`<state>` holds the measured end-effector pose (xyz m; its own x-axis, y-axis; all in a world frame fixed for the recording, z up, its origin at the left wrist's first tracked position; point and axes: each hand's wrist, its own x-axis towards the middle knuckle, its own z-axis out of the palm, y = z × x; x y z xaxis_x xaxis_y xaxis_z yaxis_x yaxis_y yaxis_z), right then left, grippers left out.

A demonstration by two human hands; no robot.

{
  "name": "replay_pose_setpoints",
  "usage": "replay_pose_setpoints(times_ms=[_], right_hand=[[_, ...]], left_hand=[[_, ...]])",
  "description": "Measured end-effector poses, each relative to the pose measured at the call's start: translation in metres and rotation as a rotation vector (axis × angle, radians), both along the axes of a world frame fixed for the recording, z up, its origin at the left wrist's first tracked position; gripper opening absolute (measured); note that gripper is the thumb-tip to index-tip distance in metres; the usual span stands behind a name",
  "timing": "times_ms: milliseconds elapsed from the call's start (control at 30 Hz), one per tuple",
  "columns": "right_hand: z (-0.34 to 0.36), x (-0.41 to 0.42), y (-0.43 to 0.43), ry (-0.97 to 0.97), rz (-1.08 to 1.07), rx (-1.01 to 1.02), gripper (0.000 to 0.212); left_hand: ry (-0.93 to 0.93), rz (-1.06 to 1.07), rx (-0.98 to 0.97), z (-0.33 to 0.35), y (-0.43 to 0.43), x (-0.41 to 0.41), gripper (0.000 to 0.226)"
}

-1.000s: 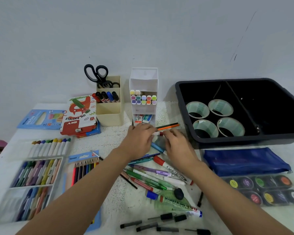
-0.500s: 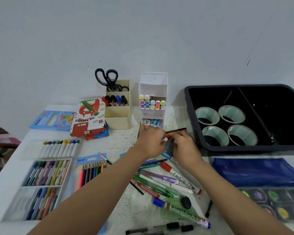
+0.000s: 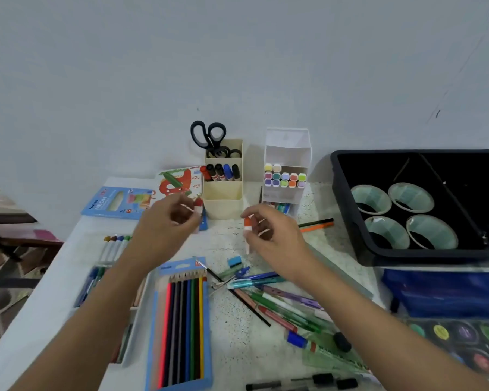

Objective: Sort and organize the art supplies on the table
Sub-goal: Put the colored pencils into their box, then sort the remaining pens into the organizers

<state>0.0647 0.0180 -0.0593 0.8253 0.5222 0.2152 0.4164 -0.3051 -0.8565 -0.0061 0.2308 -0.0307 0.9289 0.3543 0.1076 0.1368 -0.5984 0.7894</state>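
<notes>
Hands now parted. Right hand [image 3: 277,241] pinches orange-capped marker [image 3: 247,224] upright; left hand [image 3: 164,230] curled, contents unclear. Table [image 3: 226,239] shows between them; tray [image 3: 347,221] edge near right.

Seemingly glossy plastic: the black tub [image 3: 343,193].

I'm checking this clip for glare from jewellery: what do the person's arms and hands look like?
The left arm and right arm are bare, with no sleeves in view. The left hand and right hand wear no gloves; no rings, watch or bracelets show.
</notes>
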Motion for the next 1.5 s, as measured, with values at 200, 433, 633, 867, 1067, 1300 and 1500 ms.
replay_pose_setpoints(times_ms=[200, 433, 633, 867, 1067, 1300, 1500], right_hand=[[0.003, -0.02, 0.074, 0.14, 0.101, 0.089, 0.019], [-0.006, -0.046, 0.174, 0.153, 0.119, 0.067, 0.013], [-0.023, -0.053, 0.241, 0.151, 0.078, -0.018, 0.013], [-0.042, -0.062, 0.286, 0.124, 0.05, -0.107, 0.014], [-0.051, -0.056, 0.302, 0.069, 0.058, -0.267, 0.02], [-0.052, -0.051, 0.31, -0.133, 0.112, -0.519, 0.029], [-0.057, -0.062, 0.312, -0.248, 0.122, -0.553, 0.028]], left_hand=[[0.017, 0.136, -0.143, -0.01, 0.096, -0.046, 0.013], [0.125, 0.096, -0.178, -0.027, 0.188, -0.071, 0.012], [0.188, 0.017, -0.084, -0.043, 0.229, -0.07, 0.027], [0.179, -0.081, 0.09, -0.073, 0.256, -0.065, 0.027], [0.161, -0.149, 0.069, -0.089, 0.274, -0.061, 0.031], [0.114, -0.189, 0.0, -0.097, 0.277, -0.057, 0.034], [0.036, -0.241, 0.029, -0.097, 0.278, -0.064, 0.033]])
